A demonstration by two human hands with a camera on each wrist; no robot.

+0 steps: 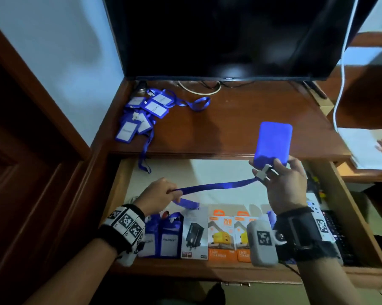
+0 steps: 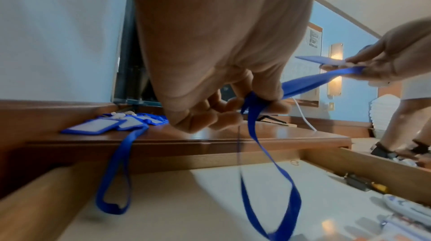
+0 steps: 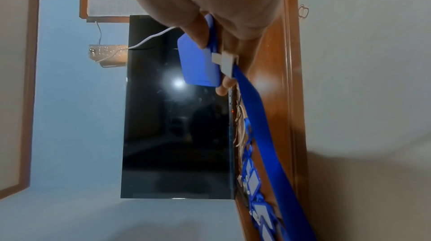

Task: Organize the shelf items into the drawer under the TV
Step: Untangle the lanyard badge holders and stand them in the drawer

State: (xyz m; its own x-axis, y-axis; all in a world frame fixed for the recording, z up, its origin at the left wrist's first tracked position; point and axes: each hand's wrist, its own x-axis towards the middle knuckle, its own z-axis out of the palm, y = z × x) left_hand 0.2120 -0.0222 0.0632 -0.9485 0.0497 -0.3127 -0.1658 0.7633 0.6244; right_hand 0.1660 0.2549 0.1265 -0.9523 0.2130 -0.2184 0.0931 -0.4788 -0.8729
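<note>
1. The right hand (image 1: 286,186) holds a blue badge holder (image 1: 273,143) upright above the open drawer (image 1: 207,172), thumb and fingers clamped on its lower end beside the white clip (image 1: 265,171).
2. The left hand (image 1: 161,194) pinches the blue lanyard strap (image 1: 216,185), which runs taut between the two hands; in the left wrist view the slack part of the strap hangs in a loop below the fingers (image 2: 224,114), over the drawer's pale bottom.
3. More blue badge holders (image 1: 141,115) lie in a heap on the desk (image 1: 240,119) at its left end, in front of the dark TV (image 1: 229,36); one lanyard (image 1: 145,155) droops over the desk edge into the drawer.
4. Along the drawer's front lie two blue badge holders (image 1: 163,236), a grey charger box (image 1: 194,234) and two orange charger boxes (image 1: 222,236), side by side.
5. A remote and other small things sit at the drawer's right end, too blurred to name.
</note>
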